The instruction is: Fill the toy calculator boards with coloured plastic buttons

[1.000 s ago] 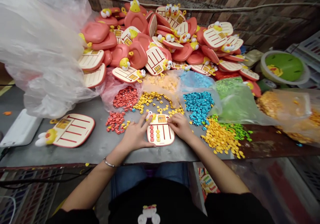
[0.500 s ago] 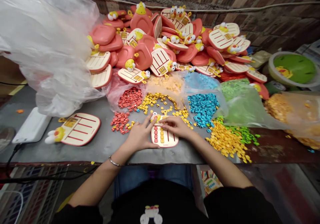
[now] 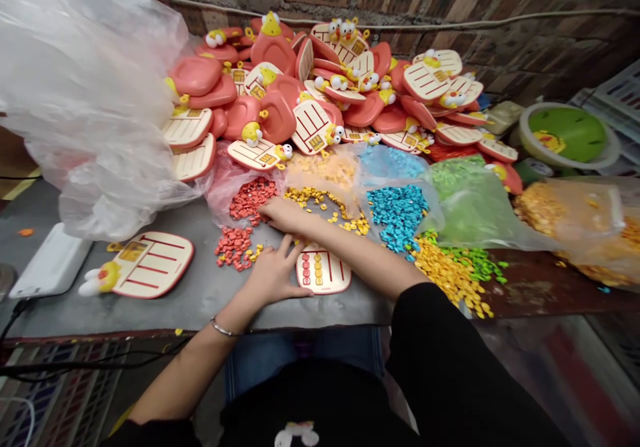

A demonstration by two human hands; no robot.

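Observation:
My left hand (image 3: pixel 275 272) holds a cream board with a red rim (image 3: pixel 336 275) against the table, its thumb along the lower left edge and its fingers near the top. On that board, one column of red pieces and one of yellow pieces sit between the dark red lines. My right arm crosses over the top of the board and hides it. At the edge of a pile of small red pieces (image 3: pixel 250 197), my right hand (image 3: pixel 281 214) has its fingers bent together; what they pinch, if anything, is hidden.
Another duck-headed board (image 3: pixel 157 267) lies left, beside a white box-shaped device (image 3: pixel 50 260). Blue pieces (image 3: pixel 397 210), yellow pieces (image 3: pixel 445 274) and green pieces (image 3: pixel 475 264) spill rightward. Behind, many boards are heaped (image 3: pixel 273 110) near a clear plastic bag (image 3: pixel 100 100).
My right hand has left the board and moved left and forward to the red pieces. My left hand stays at the board. The whole view has shifted slightly.

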